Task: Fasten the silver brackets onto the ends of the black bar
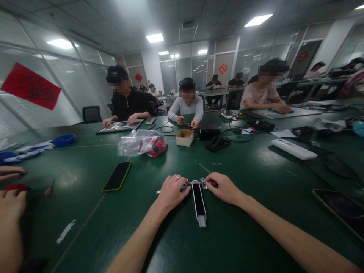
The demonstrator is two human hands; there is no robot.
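Note:
A slim device with a black face and white rim lies on the green table between my hands, a grey piece at its near end. At its far end are small metal parts. My left hand is closed around a small dark metallic part just left of the device. With fingers curled together, my right hand touches the metal parts on the right side; what its fingertips pinch is too small to make out.
A green-edged phone lies left, a plastic bag and small box ahead. Right are a white device, cables and a tablet. Another person's hands are at far left; more people sit across the green table.

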